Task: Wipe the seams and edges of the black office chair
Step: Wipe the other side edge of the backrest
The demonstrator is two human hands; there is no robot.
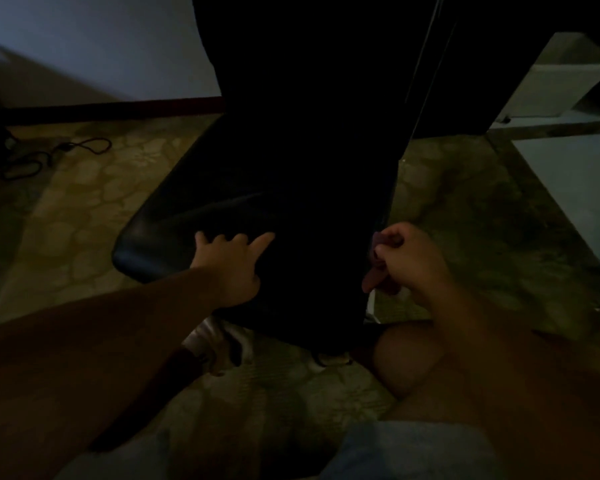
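Note:
The black office chair (pixel 291 161) fills the middle of the dim head view, its seat jutting left and its back rising to the top. My left hand (pixel 230 261) rests on the seat's near edge, index finger stretched out and the other fingers bent over the cushion. At the chair's right edge my right hand (pixel 409 258) grips a dark reddish cloth (pixel 374 275) and holds it against that edge. The cloth's lower end hangs out below my fist.
A patterned stone floor (pixel 84 220) lies all around. A coiled black cable (pixel 56 157) sits at the left near the wall. A white cabinet (pixel 561 88) stands at the upper right. My bare knee (pixel 406 358) and the chair's pale base (pixel 215 344) are below the seat.

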